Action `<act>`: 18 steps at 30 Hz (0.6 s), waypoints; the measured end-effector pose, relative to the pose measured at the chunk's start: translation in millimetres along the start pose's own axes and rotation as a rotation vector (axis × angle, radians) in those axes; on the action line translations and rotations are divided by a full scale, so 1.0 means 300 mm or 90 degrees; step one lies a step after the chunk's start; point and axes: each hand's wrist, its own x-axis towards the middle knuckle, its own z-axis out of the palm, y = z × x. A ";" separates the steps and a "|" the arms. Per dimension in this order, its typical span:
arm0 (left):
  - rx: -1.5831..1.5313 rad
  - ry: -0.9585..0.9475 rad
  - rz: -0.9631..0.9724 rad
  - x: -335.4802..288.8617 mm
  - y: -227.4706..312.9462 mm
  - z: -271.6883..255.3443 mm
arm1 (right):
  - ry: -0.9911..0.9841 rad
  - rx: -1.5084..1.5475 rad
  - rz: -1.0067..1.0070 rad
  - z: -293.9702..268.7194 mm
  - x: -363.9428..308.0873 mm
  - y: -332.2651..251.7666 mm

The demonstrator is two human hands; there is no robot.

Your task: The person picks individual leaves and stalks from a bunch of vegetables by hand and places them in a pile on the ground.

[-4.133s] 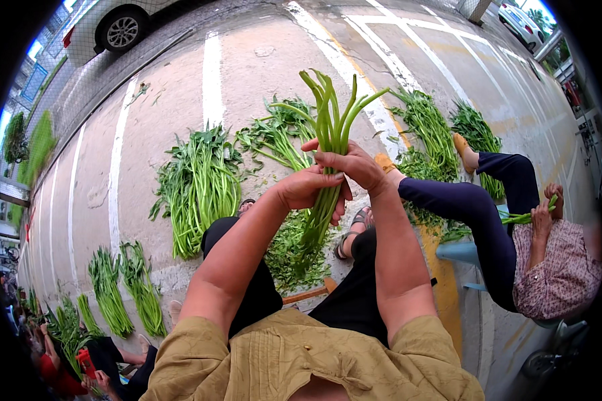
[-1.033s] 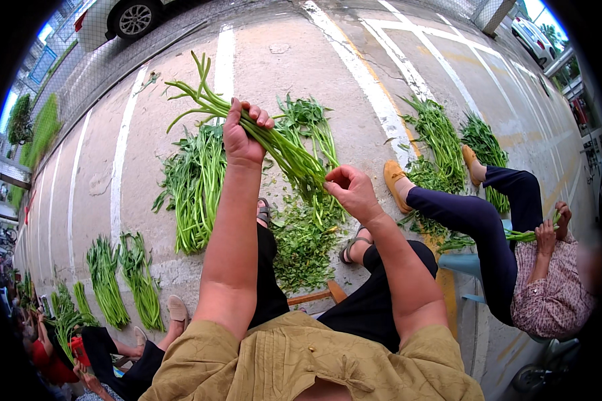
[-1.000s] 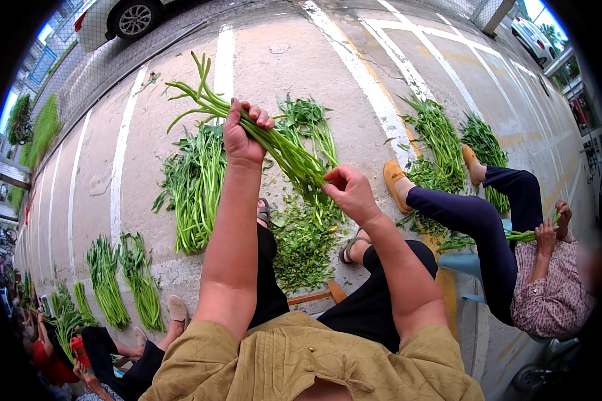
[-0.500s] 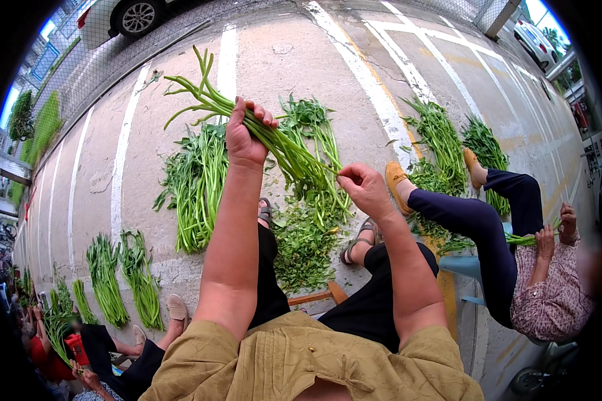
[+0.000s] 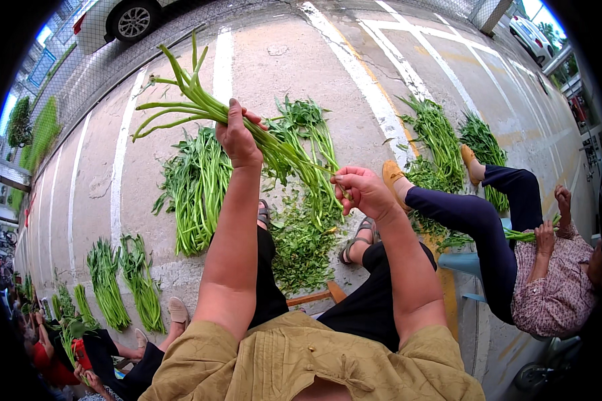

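Observation:
A bunch of water spinach [image 5: 192, 100] is gripped in my left hand [image 5: 239, 139], its bare stem ends fanning out to the upper left. Its thinner leafy ends slope down to the right. There my right hand [image 5: 366, 192] pinches the tip of a stem between thumb and fingers, the other fingers curled. Below the hands lie a long heap of water spinach [image 5: 199, 207] on the left and a smaller one [image 5: 309, 115] partly behind the held bunch. Loose picked leaves [image 5: 301, 250] cover the ground between my sandalled feet.
On the right a seated person [image 5: 552, 287] holds a few stems, with greens [image 5: 438, 144] in front of their feet. More bundles [image 5: 107, 284] lie at the left near other seated people. A wooden stool edge [image 5: 309, 298] shows beneath me. A car [image 5: 130, 20] stands beyond the mesh fence.
The bunch has shifted to the left, its stem ends spreading wider. My right hand has moved slightly left and down, its fingers more curled, still at the tips.

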 end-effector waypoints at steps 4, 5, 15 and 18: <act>-0.004 0.070 0.015 0.012 0.016 -0.006 | -0.041 0.018 0.031 0.011 0.015 0.027; -0.013 0.083 0.007 0.010 0.025 -0.004 | -0.041 0.029 0.039 0.015 0.020 0.034; 0.008 0.133 0.042 0.034 0.045 -0.031 | -0.044 -0.010 0.085 0.002 0.031 0.069; -0.004 0.127 0.048 0.042 0.043 -0.038 | -0.022 -0.076 0.080 -0.003 0.040 0.086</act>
